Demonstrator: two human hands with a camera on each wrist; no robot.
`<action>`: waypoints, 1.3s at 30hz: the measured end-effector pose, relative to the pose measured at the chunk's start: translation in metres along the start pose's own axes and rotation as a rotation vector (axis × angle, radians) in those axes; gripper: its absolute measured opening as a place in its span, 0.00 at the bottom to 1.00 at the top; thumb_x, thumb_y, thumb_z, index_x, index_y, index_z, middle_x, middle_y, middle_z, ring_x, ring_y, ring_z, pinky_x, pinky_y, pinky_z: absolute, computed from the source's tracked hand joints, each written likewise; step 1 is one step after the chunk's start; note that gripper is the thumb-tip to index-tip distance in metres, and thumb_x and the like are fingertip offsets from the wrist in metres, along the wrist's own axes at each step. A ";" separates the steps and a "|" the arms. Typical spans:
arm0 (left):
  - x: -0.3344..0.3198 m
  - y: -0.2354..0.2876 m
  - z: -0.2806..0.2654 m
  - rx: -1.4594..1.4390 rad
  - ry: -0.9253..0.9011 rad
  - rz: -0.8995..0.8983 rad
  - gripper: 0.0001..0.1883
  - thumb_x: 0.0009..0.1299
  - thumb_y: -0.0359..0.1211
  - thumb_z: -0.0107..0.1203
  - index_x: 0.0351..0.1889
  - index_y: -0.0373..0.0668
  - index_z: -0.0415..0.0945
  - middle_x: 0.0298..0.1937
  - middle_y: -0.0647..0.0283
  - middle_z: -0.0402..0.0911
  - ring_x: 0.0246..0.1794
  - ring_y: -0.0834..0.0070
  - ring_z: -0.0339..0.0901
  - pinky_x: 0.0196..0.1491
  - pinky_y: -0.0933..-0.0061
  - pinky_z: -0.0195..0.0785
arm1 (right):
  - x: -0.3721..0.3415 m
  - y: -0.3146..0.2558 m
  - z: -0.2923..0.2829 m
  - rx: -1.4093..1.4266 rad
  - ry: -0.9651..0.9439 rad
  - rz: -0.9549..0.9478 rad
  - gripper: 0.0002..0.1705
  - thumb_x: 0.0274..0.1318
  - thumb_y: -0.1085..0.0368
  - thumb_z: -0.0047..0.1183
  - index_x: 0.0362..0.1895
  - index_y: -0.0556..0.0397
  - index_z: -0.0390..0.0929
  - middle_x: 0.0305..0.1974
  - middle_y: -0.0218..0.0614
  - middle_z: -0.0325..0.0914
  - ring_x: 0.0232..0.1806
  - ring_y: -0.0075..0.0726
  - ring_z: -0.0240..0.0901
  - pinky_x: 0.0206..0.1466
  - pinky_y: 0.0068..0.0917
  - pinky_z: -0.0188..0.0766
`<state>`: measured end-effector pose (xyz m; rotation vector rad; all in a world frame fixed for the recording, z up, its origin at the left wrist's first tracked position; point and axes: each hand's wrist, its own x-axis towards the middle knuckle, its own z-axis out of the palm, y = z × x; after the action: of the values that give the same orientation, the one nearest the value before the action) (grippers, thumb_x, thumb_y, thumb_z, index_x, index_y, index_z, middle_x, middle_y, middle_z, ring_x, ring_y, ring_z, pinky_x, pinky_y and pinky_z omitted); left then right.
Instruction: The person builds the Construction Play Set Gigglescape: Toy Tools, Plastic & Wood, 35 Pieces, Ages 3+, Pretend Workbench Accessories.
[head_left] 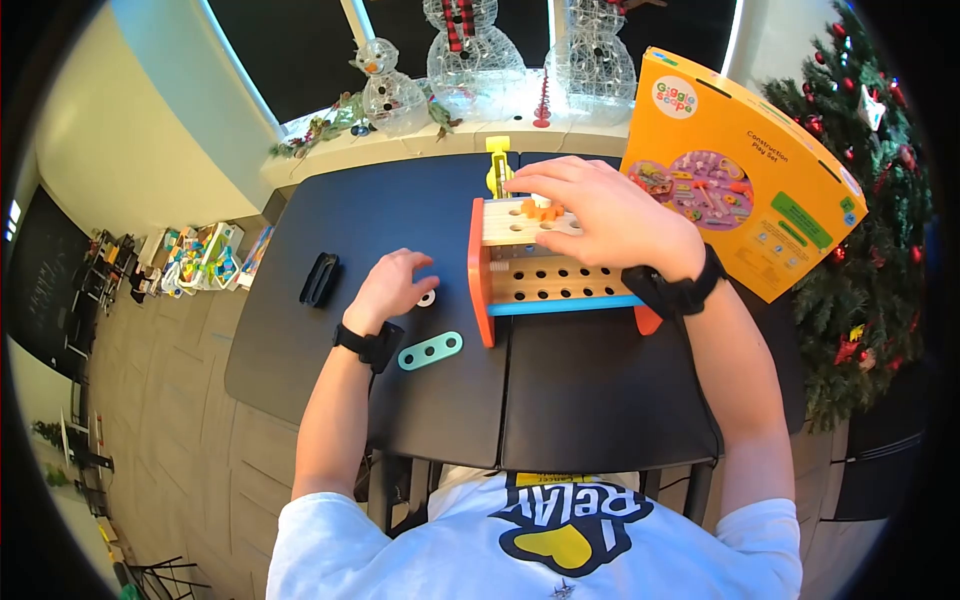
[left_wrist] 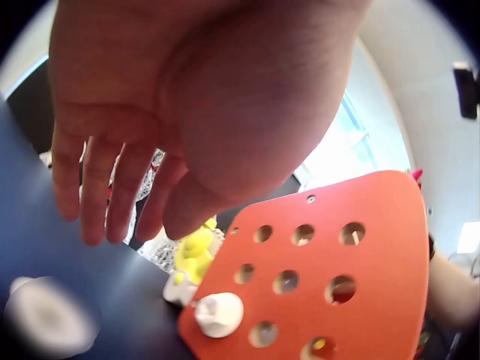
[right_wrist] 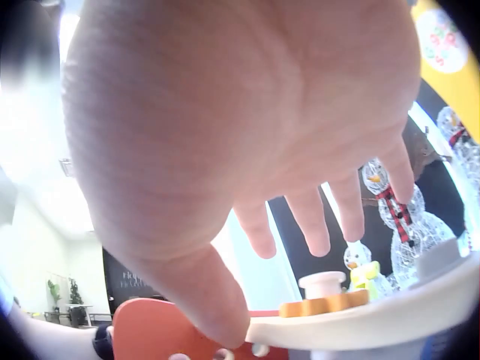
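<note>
A toy workbench with a wooden top [head_left: 505,236], perforated back board and orange-red side panels [left_wrist: 300,262] stands on the table. My right hand [head_left: 615,215] hovers over its top with fingers spread, holding nothing. Below that palm, an orange gear [right_wrist: 326,304] lies on the top with a white knob [right_wrist: 322,283] at its centre. My left hand [head_left: 392,285] is left of the bench, fingers relaxed, over a small white ring [head_left: 427,298] on the table. A white bolt [left_wrist: 220,315] sits in a side-panel hole. A teal three-hole strip [head_left: 431,351] lies nearer me.
A black tray-like piece [head_left: 320,280] lies at the table's left. Behind the bench stands a yellow toy piece [head_left: 498,168]. A large orange toy box [head_left: 745,170] stands at the back right, beside a decorated tree [head_left: 860,200]. Wire snowmen [head_left: 470,55] line the sill.
</note>
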<state>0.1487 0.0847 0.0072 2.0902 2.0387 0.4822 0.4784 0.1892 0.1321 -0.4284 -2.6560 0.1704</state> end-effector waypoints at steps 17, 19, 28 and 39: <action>-0.040 0.063 -0.036 -0.755 0.209 0.067 0.12 0.70 0.22 0.63 0.51 0.33 0.84 0.47 0.61 0.85 0.47 0.74 0.83 0.55 0.70 0.79 | -0.035 -0.059 0.071 0.450 0.278 0.025 0.23 0.62 0.71 0.64 0.61 0.56 0.79 0.49 0.41 0.81 0.39 0.38 0.85 0.46 0.35 0.82; -0.052 0.087 -0.045 -0.941 0.242 0.076 0.14 0.71 0.23 0.64 0.54 0.32 0.82 0.51 0.59 0.84 0.49 0.73 0.83 0.58 0.69 0.78 | -0.031 -0.067 0.072 0.528 0.296 -0.009 0.24 0.65 0.67 0.63 0.64 0.55 0.78 0.54 0.41 0.81 0.43 0.40 0.86 0.48 0.36 0.83; -0.036 0.131 -0.036 -1.063 0.294 0.265 0.15 0.69 0.24 0.70 0.53 0.32 0.82 0.47 0.59 0.86 0.45 0.76 0.82 0.52 0.72 0.77 | -0.026 -0.062 0.078 0.509 0.582 -0.049 0.17 0.64 0.72 0.64 0.56 0.57 0.83 0.51 0.42 0.83 0.45 0.41 0.86 0.49 0.35 0.83; -0.020 0.103 -0.042 -0.983 0.391 0.028 0.07 0.76 0.29 0.64 0.45 0.33 0.85 0.46 0.63 0.89 0.45 0.80 0.83 0.51 0.76 0.76 | -0.045 -0.043 0.089 0.482 0.359 0.114 0.11 0.57 0.76 0.64 0.44 0.59 0.81 0.43 0.40 0.81 0.38 0.36 0.86 0.42 0.32 0.83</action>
<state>0.2299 0.0566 0.0808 1.4586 1.4060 1.5941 0.4653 0.1301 0.0423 -0.4029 -2.1460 0.6838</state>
